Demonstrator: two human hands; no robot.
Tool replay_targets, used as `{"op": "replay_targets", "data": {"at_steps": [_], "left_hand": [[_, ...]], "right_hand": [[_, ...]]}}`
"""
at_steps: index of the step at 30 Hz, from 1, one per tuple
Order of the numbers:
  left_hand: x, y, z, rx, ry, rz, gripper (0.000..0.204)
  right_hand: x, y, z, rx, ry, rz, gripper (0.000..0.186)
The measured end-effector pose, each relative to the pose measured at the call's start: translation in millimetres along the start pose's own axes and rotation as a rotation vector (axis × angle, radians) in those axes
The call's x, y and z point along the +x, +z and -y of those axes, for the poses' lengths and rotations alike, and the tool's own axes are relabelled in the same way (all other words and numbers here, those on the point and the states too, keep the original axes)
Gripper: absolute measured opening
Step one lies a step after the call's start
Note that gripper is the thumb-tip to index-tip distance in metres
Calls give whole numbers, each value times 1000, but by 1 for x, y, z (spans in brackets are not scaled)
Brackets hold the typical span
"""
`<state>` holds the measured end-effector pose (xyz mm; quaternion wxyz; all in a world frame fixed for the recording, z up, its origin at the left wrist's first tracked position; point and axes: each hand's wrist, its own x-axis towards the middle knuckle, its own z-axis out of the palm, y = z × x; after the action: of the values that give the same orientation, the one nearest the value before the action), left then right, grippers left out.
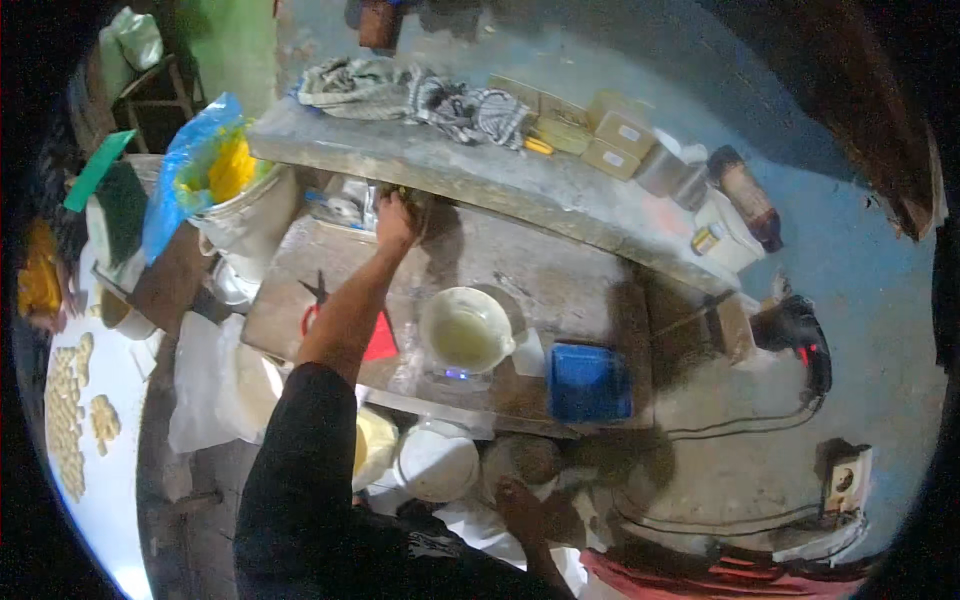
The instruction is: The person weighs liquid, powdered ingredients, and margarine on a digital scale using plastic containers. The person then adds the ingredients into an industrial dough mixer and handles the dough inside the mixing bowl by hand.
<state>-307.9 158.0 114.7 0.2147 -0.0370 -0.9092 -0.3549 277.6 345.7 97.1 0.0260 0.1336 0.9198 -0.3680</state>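
Observation:
My left hand (395,222) reaches far forward over a worn wooden table (560,280), to the shadowed gap under a concrete shelf (420,160). Its fingertips are hidden there among small metal things (345,205). My right hand (518,497) stays low and close to me, at the near rim of a brownish round bowl (532,456) below the table's front edge; its grip is unclear. On the table a white bowl (465,330) of pale yellowish liquid sits on a small scale (456,377), with a blue square tub (588,382) to its right.
Red-handled scissors (314,300) and a red triangular scrap (381,342) lie by my left forearm. A white bucket (250,215) lined with a blue bag stands at the left. Cloths (420,95), boxes (610,135) and a brown bottle (745,185) crowd the shelf. Cables run to a socket (846,480).

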Motion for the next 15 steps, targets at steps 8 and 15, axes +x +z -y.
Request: {"op": "replay_targets", "data": {"at_steps": [8,15], "left_hand": [[10,-27,-5,-100,151,-25,18],[-19,-119,-40,-262,97,-121,29]], "right_hand": [[-11,34,-64,-217,-136,-12,32],[63,34,-25,-158,-274,113,25]]}}
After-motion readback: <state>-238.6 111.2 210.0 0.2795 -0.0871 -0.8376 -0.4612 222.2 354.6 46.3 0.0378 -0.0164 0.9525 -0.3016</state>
